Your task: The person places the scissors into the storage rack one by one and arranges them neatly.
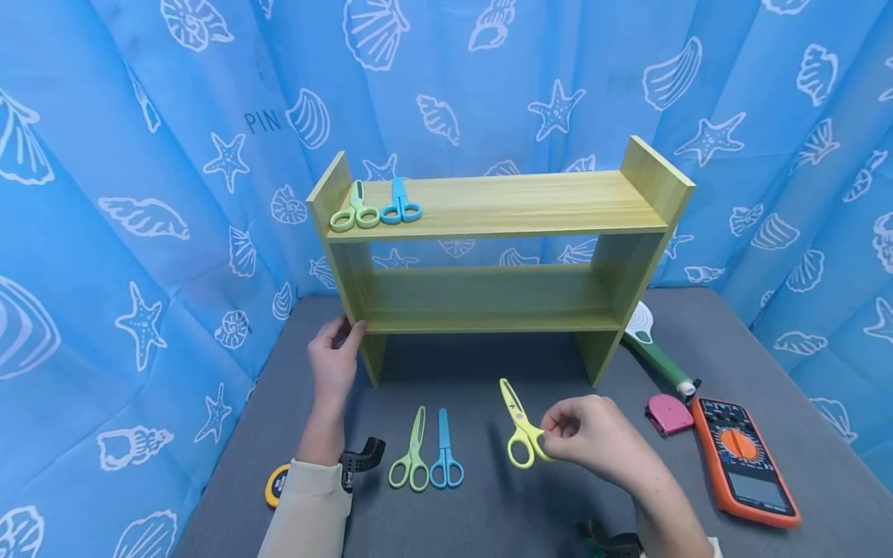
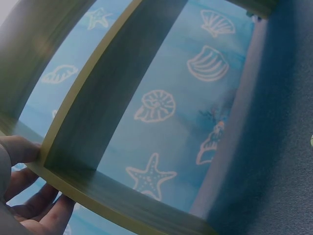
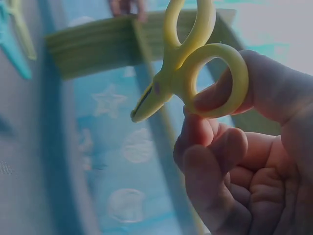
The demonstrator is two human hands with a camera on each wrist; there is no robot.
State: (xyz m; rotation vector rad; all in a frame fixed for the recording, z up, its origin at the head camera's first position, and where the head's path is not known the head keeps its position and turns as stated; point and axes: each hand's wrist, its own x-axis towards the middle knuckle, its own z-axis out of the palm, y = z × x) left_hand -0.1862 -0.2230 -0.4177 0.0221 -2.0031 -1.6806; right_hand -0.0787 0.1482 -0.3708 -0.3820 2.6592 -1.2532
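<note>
"On the near side of the shelf [image 1: 494, 326], where were the yellow scissors [image 1: 522, 425]?"

"Just left of the right hand [image 1: 593, 435], which pinched one loop [image 3: 237, 71]. From my remote seat, I saw their long axis run far, slightly left."

"And the left hand [image 1: 335, 356]?"

"Farther off, it gripped the left panel [image 1: 356, 283]. I saw room on the upper board [image 1: 516, 205], from its blue scissors [image 1: 400, 203] to the right panel [image 1: 659, 182]."

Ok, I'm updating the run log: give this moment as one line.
left hand: grips light wooden two-tier shelf | right hand: pinches yellow plastic scissors | on gray table: green plastic scissors, blue plastic scissors
</note>
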